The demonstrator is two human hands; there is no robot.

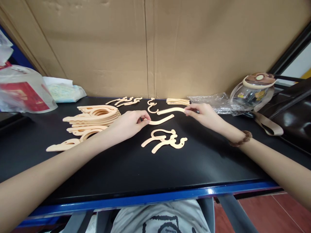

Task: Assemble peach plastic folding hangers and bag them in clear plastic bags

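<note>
- The thumb and forefinger of the left hand [136,119] pinch one end of a curved strip [160,121]; its other end points right, free.
- The thumb and fingers of the right hand [201,114] pinch the right end of a second strip [172,110], which lies just beyond the first. The two strips appear apart and unjoined, so this pair looks not yet done.
- Whether either strip rests on the table [121,174] cannot be told.
- Just in front of the hands, two hooks [167,142] lie against each other, with no long strips visibly fitted, so they seem left to do.
- Just beyond the held strips, more hooks [152,104] lie loose, near the free end of the right-hand strip.
- Farther back, a pile of strips [178,102] sits unused beside a clear wrapper [216,101].
- Left of these, near the cardboard [97,48], lies a group of small loose parts [133,103], apparently also waiting.
- Beside the left forearm stands a stack [85,119] of folded shapes that look already put together; a good share seems done, though the arm hides part of it and the count is unclear.
</note>
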